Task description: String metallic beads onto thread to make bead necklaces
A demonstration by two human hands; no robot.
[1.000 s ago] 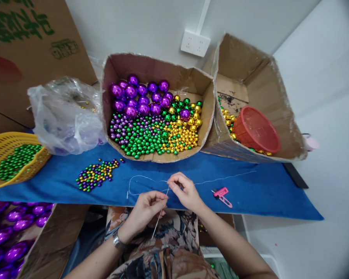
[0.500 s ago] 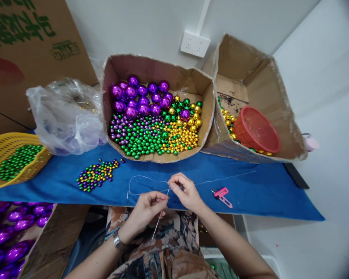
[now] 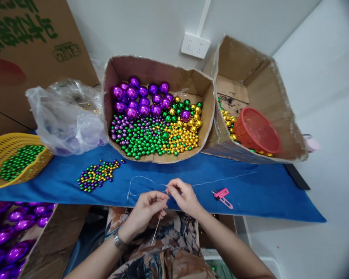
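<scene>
A long thin needle [image 3: 156,231] slants down from between my fingertips toward my lap. My left hand [image 3: 147,209] is closed in a pinch around its upper part. My right hand [image 3: 184,196] pinches at the needle's upper end, where a white thread [image 3: 215,180] meets it; the fingertips hide the exact join. The thread lies in a loop to the left and trails off to the right over the blue cloth [image 3: 267,193]. A pink snap-blade cutter [image 3: 221,193] rests to the right of my right hand. Small mixed beads [image 3: 95,176] are heaped at left.
Behind my hands stands a cardboard box [image 3: 159,158] of purple, green and gold beads. Another box [image 3: 258,73] at right holds a red basket [image 3: 257,130]. At left are a yellow basket [image 3: 39,162] with green beads, a plastic bag [image 3: 69,131] and large purple balls [image 3: 17,228].
My right hand has shifted slightly down and left, closer to my left fingertips. My left hand and the needle have barely moved.
</scene>
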